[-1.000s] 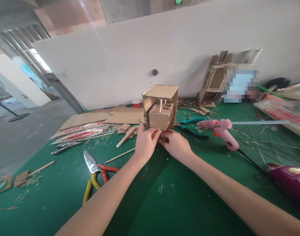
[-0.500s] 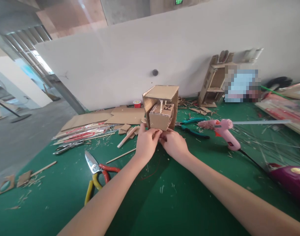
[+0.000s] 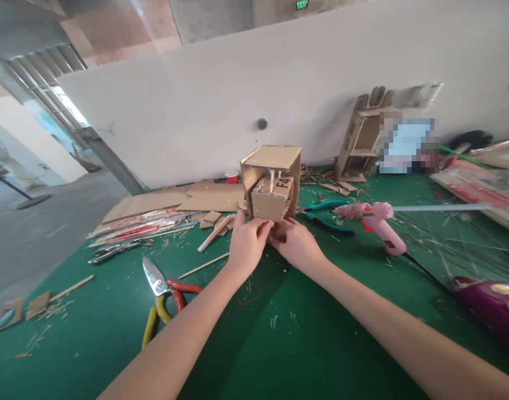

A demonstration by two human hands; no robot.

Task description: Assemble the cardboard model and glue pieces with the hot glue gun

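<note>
A small open-fronted cardboard box point(image 3: 278, 158) stands upright in the middle of the head view. Inside it sits a smaller cardboard block point(image 3: 271, 205) with black print, and two pale sticks rise from its top to the box's roof. My left hand point(image 3: 246, 244) is closed at the lower left front of the box, thumb towards the middle. Against the lower right front, my right hand point(image 3: 299, 244) is closed too, its fingers curled under the edge. Both thumbs almost meet below the block. The fingertips and the box's bottom edge are partly hidden.
Red-and-yellow-handled shears point(image 3: 160, 289) lie left of my forearm. Teal pliers point(image 3: 327, 222) and a pink glue gun point(image 3: 379, 219) with a long glue stick lie right. Cardboard sheets point(image 3: 213, 197) and wooden sticks spread at back left. A tall cardboard frame point(image 3: 357, 139) stands behind.
The view has shifted very slightly. Both hands keep their place at the box's lower front, and nothing else has visibly moved.
</note>
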